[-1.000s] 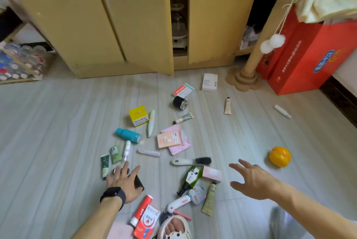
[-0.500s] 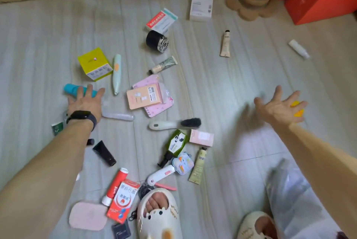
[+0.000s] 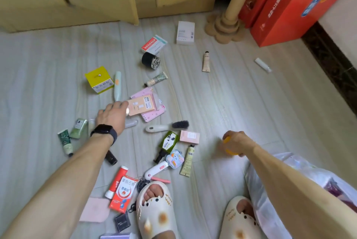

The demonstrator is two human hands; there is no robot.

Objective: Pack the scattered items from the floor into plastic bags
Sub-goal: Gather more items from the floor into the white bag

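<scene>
Scattered items: tubes, boxes, brushes, strewn over grey floor (image 3: pixel 241 103) before person's slippered feet. Right hand (image 3: pixel 236 143): closed around orange ball (image 3: pixel 229 151), low over floor. Left hand (image 3: pixel 114 116): palm down, fingers curled over small pieces beside peach packet (image 3: pixel 142 105); whether anything is gripped cannot be told. Plastic bag (image 3: pixel 270 190): lying beside right leg, partly under forearm. Advice: carry ball straight to bag mouth; gather left-side tubes several together.

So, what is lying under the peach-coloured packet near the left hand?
Under the peach packet lies a pink spiral notebook, with clear wrapping on top of it. The packet covers most of the cover, and the left hand hides its left end.
</scene>
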